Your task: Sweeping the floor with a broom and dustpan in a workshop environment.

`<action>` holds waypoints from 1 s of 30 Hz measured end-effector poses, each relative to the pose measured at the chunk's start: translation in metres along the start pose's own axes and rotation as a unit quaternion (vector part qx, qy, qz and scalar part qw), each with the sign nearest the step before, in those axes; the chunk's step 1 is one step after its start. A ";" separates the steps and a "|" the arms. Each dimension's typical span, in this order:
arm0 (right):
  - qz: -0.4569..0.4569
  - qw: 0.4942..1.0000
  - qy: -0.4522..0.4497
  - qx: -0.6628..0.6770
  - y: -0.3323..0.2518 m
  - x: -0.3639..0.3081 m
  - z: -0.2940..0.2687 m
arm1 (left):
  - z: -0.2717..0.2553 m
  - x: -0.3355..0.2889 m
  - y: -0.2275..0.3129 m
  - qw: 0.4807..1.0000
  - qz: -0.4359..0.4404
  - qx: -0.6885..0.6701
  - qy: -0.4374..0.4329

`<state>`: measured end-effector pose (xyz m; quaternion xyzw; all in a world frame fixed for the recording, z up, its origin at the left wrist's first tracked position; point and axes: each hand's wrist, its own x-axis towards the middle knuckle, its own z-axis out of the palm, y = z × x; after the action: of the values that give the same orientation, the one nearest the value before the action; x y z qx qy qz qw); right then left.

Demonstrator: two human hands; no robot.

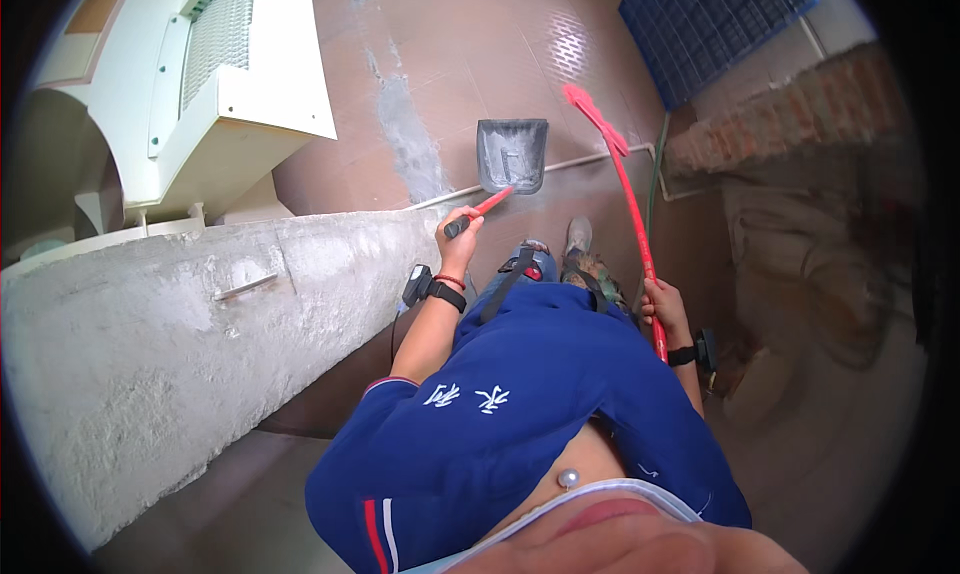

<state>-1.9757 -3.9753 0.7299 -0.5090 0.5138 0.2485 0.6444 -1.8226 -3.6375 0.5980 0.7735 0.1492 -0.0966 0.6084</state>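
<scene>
My left hand (457,236) is closed around the handle of a dustpan (505,154). The pan is dark grey with a dusty, pale inside, and its handle is red with a black end. It is out in front of me, over the tiled floor. In my right hand (664,306) is a long red broom (634,209), gripped near the lower end of its stick. The broom slants up and away, with its red head ahead and to the right of the dustpan. The two tools are apart.
A rough grey concrete ledge (250,314) runs along my left, with a white machine (250,104) beyond it. A blue grid panel (715,34) leans at the far right near a brick edge (790,114). A thin pipe (590,158) crosses the floor ahead. Brownish sacks or cloth lie at right.
</scene>
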 end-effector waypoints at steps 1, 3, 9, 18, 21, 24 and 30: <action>0.006 1.000 -0.003 -0.016 -0.033 0.009 -0.001 | 0.006 0.015 0.002 1.000 0.007 -0.005 0.010; -0.025 0.996 0.013 -0.086 -0.099 0.037 0.000 | 0.018 0.051 0.020 0.999 0.003 -0.018 0.029; -0.023 0.990 -0.007 -0.137 -0.252 0.125 0.033 | 0.046 0.162 0.059 0.996 0.015 0.009 0.091; 0.009 0.991 -0.045 -0.122 -0.465 0.295 0.149 | 0.068 0.409 0.075 0.982 -0.083 -0.031 0.168; 0.007 0.991 -0.037 -0.130 -0.551 0.349 0.201 | 0.064 0.524 0.096 0.983 -0.029 -0.029 0.181; 0.018 0.993 -0.026 -0.113 -0.632 0.393 0.239 | 0.067 0.622 0.132 0.985 -0.042 -0.007 0.167; 0.019 0.994 -0.039 -0.103 -0.792 0.483 0.315 | 0.076 0.822 0.180 0.983 -0.004 -0.028 0.182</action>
<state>-1.0109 -4.0703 0.5902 -0.5525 0.4697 0.3323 0.6031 -0.9870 -3.6569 0.4720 0.7604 0.2629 0.0476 0.5919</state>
